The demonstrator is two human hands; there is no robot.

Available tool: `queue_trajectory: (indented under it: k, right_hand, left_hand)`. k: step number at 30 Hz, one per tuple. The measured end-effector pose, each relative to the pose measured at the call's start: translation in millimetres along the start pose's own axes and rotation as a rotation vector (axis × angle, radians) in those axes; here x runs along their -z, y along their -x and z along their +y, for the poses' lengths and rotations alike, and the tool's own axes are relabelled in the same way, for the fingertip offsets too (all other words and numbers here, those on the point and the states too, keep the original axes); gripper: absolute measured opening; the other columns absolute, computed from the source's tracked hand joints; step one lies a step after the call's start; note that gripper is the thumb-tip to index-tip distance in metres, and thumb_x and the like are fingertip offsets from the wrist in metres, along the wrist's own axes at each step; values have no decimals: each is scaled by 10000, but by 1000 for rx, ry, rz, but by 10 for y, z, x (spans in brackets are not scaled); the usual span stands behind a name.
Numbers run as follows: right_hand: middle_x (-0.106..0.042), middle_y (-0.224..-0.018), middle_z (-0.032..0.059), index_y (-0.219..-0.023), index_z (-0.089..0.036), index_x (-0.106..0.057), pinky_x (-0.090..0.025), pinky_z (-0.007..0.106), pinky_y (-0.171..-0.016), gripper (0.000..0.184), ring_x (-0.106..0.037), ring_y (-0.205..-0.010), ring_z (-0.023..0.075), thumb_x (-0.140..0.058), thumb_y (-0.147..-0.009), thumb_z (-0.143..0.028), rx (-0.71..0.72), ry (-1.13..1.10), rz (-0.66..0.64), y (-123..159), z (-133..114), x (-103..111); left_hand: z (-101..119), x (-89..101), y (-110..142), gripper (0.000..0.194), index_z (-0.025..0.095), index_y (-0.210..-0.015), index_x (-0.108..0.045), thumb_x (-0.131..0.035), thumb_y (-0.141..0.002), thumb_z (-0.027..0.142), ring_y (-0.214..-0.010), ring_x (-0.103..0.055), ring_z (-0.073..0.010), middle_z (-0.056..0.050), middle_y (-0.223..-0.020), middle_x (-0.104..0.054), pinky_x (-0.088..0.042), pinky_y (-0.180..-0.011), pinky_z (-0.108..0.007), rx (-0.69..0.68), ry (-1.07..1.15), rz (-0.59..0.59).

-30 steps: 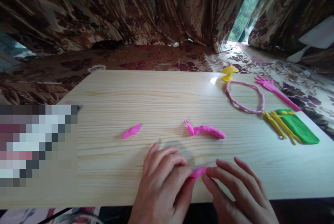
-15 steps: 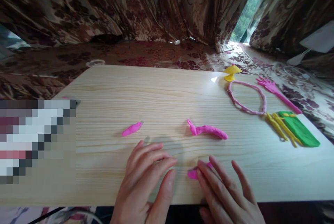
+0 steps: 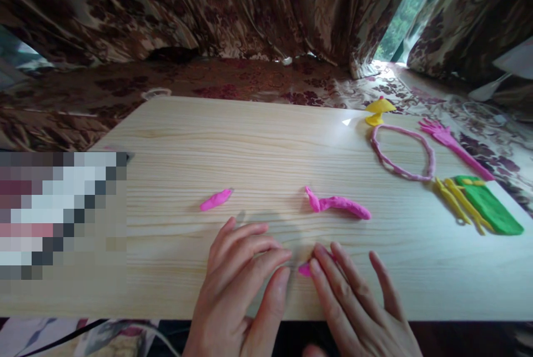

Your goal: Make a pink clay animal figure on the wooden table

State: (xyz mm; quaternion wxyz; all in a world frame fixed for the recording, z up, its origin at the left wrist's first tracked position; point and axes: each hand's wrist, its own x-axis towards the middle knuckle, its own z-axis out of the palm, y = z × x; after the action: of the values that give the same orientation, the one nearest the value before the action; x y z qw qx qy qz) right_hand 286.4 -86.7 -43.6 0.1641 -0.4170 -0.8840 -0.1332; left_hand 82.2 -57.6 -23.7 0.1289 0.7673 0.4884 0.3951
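Under the fingers of my right hand lies a small piece of pink modelling clay, pressed against the table and mostly covered. Those fingers are stretched out flat, the little finger spread away. My left hand hovers or rests just left of it, fingers slightly curved and thumb apart, with nothing held. Beyond my left hand is a short pink clay roll with a darker tip. Farther right, ahead of my right hand, a longer pink clay roll has a bent, twisted left end.
On the table's right side are a yellow clay mushroom-like shape, a pale pink clay ring, a pink clay hand with a long arm, yellow clay strips and a green clay slab. A pixelated patch hides the left side.
My right hand has shifted slightly forward over the pink clay, covering more of it. My left hand keeps its pose. The whole view has turned a little left.
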Motion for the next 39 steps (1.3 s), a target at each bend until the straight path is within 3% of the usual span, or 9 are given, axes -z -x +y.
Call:
queue_trajectory:
  k: [2, 7, 12, 17, 22, 26, 32, 36, 39]
  right_hand:
    - [-554, -1318, 78, -1250, -143, -556, -109, 465, -1148, 423, -376, -1320, 235, -365, -942, -362, 20, -7, -2, -17, 15, 2]
    - [-587, -1287, 22, -1254, -217, -550, -123, 449, -1153, 355, -362, -1331, 197, -389, -938, -225, -8, 28, 4, -5, -25, -7]
    - [-554, -1317, 90, -1256, -124, -545, -109, 496, -1143, 452, -389, -1313, 249, -331, -949, -377, -37, -10, -3, -101, -62, -28]
    - [-609, -1263, 6, -1211, -223, -582, -137, 421, -1158, 337, -393, -1313, 193, -380, -943, -198, -4, 13, 39, -44, -45, -3]
    - [-573, -1302, 68, -1240, -146, -556, -113, 480, -1149, 381, -365, -1329, 222, -338, -955, -273, 5, 3, 6, -77, -51, -28]
    - [-602, -1271, -11, -1194, -223, -591, -114, 444, -1160, 343, -334, -1346, 176, -370, -941, -154, -6, 33, 44, -19, -92, -35]
    - [-556, -1316, 89, -1234, -126, -562, -103, 474, -1153, 423, -379, -1321, 230, -331, -958, -349, 17, -14, 12, -129, -64, -39]
    - [-592, -1283, -24, -1213, -243, -576, -130, 431, -1162, 325, -353, -1336, 178, -392, -946, -223, 3, 26, 31, -69, -87, -29]
    - [-566, -1312, 15, -1240, -206, -557, -109, 460, -1158, 353, -347, -1340, 197, -374, -952, -298, 4, 21, 8, -84, -92, -43]
  left_hand:
    - [0, 0, -1, 284, 225, -980, -618, -561, -771, 41, -1077, -541, -220, -28, -987, -622, -342, -1054, -514, 9, -3, 1]
    - [-12, -2, 8, 292, 219, -986, -616, -564, -767, 34, -1080, -536, -218, -31, -987, -620, -346, -1052, -507, 4, -5, -5]
    - [0, -2, 9, 288, 229, -989, -615, -560, -773, 46, -1081, -536, -220, -26, -979, -627, -345, -1049, -511, 8, -13, 4]
    - [-3, 1, 17, 267, 226, -959, -622, -564, -769, 47, -1068, -544, -224, -26, -969, -630, -352, -1044, -513, 11, -13, -4]
    - [-6, -16, 6, 276, 231, -961, -626, -574, -761, 50, -1071, -545, -230, -25, -977, -633, -335, -1051, -531, 0, -25, 8]
    - [-7, -11, 1, 280, 227, -963, -622, -568, -761, 42, -1073, -543, -226, -30, -968, -634, -347, -1048, -518, 15, -24, -10]
    - [8, -36, -9, 279, 243, -958, -622, -569, -761, 52, -1056, -554, -228, -21, -962, -647, -342, -1052, -520, 3, -32, 16]
    - [6, -18, -1, 273, 227, -959, -623, -564, -762, 48, -1061, -548, -227, -30, -963, -637, -354, -1042, -515, 14, -31, 4]
    - [16, -25, -6, 279, 227, -958, -623, -564, -758, 42, -1067, -542, -229, -29, -959, -635, -337, -1049, -528, 4, -39, -2]
